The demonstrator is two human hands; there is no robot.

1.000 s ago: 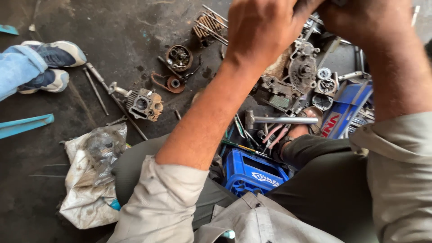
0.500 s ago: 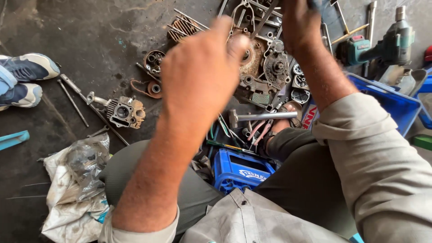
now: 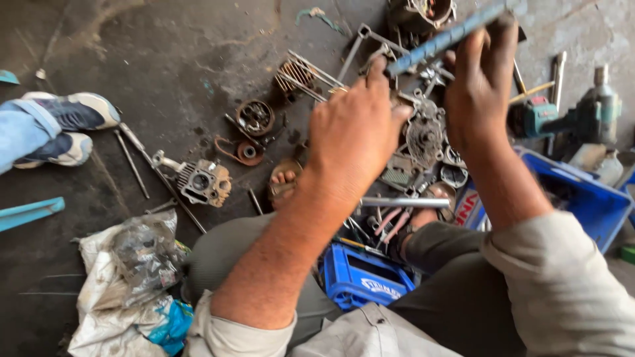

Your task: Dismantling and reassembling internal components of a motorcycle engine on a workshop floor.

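Both hands moved right since before. My left hand (image 3: 354, 135) and right hand (image 3: 479, 82) pinch long metal bar (image 3: 443, 38) with fingers, above engine parts (image 3: 423, 142) on floor (image 3: 152, 53). Greasy grip could slip, bar drops.

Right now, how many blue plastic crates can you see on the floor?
2. One small blue crate sits between the person's legs, below the left hand. One larger blue crate is at the right edge, beneath the right hand's forearm. Others may be hidden.
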